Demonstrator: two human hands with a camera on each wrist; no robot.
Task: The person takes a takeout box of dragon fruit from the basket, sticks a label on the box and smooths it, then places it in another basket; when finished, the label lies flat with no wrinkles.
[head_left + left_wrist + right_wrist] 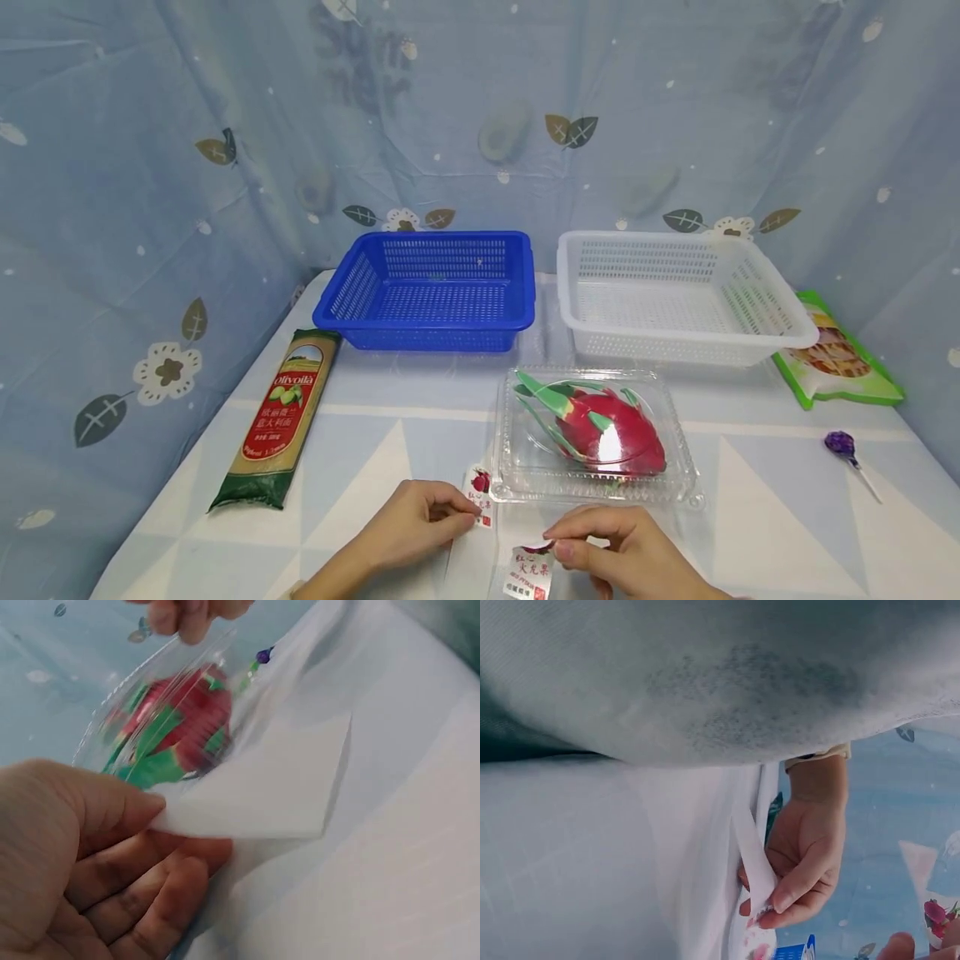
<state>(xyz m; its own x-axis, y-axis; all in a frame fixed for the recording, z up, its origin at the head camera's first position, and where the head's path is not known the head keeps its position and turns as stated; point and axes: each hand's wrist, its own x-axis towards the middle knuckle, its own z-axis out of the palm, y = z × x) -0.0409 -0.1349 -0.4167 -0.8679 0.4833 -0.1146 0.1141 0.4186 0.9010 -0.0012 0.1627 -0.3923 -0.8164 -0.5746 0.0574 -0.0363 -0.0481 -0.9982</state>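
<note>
My left hand point(416, 525) pinches a white strip of label backing point(255, 795) between thumb and fingers; a printed dragon fruit label point(478, 492) shows on it in the head view. Between thumb and forefinger, my right hand point(626, 554) holds a separate label sticker point(529, 573) by its upper corner, with its printed face up. Just beyond both hands stands a transparent lidded plastic box point(517, 483), a red dragon fruit point(615, 437) with green leaf tips inside it. Only some fingertips point(898, 948) of the right hand appear in the right wrist view.
Behind the box stand a blue basket point(435, 340) and a white basket point(675, 342). A pasta pack point(281, 417) lies at left. On the right are a green-edged food bag point(840, 358) and a purple lollipop point(842, 446). Patterned curtain point(450, 108) surrounds the table.
</note>
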